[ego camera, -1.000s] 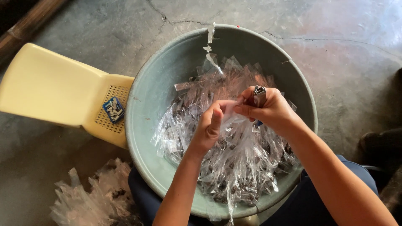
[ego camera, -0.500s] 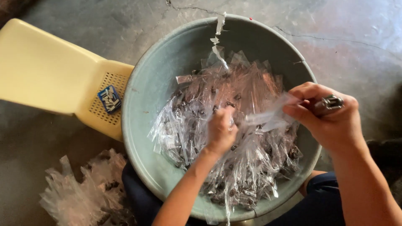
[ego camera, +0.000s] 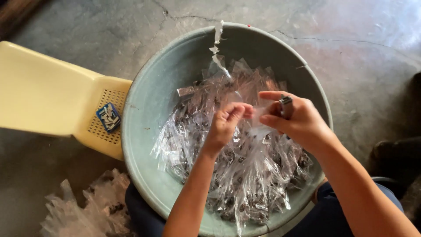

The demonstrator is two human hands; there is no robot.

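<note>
A big grey-green basin [ego camera: 144, 131] sits in front of me, heaped with several small clear plastic packets [ego camera: 245, 175] holding dark contents. My left hand [ego camera: 226, 123] and my right hand [ego camera: 296, 118] meet above the heap, both pinching one clear packet [ego camera: 258, 120] between them. My right hand also grips a small metal tool [ego camera: 286, 104], its silver top sticking up between thumb and fingers.
A yellow plastic chair [ego camera: 48, 94] lies to the left with a small blue box [ego camera: 108, 117] on its perforated part. More clear packets [ego camera: 83, 208] are piled on the concrete floor at lower left. A plastic strip [ego camera: 216, 37] hangs over the basin's far rim.
My right hand, which had pulled away to the right with the tool, has come back to the left hand. Both now pinch a packet together.
</note>
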